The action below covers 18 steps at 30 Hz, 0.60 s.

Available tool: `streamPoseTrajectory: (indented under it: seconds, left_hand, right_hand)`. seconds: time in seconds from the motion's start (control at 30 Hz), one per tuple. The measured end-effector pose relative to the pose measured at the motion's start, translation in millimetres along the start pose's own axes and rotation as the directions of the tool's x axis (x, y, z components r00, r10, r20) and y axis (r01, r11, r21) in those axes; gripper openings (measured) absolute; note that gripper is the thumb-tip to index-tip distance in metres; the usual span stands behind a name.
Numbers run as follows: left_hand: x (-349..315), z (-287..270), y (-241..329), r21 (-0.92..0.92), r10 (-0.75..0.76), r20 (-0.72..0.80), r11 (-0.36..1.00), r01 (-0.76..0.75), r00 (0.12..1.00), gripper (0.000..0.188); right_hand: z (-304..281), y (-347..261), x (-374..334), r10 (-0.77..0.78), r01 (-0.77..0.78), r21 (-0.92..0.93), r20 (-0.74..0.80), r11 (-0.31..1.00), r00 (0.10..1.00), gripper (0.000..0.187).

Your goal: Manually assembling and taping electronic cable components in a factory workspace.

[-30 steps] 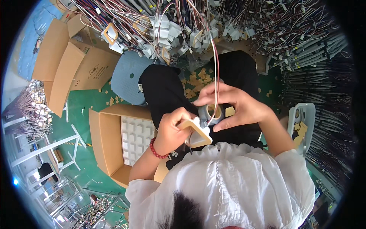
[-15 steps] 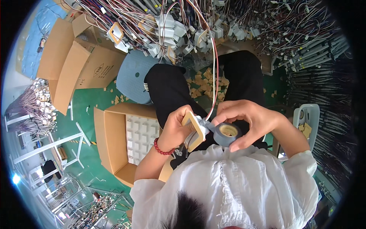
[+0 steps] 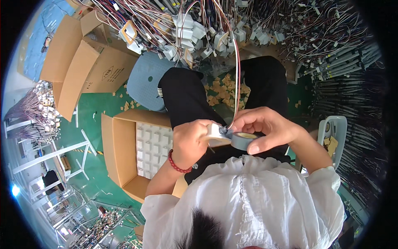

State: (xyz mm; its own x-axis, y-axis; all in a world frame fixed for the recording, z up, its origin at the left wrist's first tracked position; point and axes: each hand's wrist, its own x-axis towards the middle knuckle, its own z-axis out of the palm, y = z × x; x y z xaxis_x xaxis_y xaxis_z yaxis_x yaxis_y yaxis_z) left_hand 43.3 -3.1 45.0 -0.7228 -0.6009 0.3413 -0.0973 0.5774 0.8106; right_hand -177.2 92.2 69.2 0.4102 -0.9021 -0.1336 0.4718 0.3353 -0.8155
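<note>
Floor (image 3: 99, 176): carton (image 3: 125, 153) of parts (image 3: 148, 147); held tape (image 3: 241, 142).

i count two hands, one bare left hand (image 3: 190, 139) and one bare right hand (image 3: 273, 128); one grey tape roll (image 3: 240, 143); one white plastic housing (image 3: 214, 131); one red beaded bracelet (image 3: 177, 167); one blue plastic seat (image 3: 143, 89), far left; one translucent plastic bin (image 3: 340, 135), right.
</note>
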Motion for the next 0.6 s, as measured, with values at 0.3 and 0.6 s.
streamPoseTrajectory:
  seconds: [0.3,0.6]
  left_hand:
    - [26,-13,12,0.598,0.468,0.268,0.604,-0.527,0.842,0.017]
    - [4,-8,-5,0.157,0.148,0.079,0.975,-0.159,0.986,0.019]
  right_hand:
    - [9,9,7,0.270,-0.178,0.419,-0.170,0.890,0.948,0.049]
    - [-13,34,1,0.163,-0.089,0.214,-0.358,0.973,0.919,0.020]
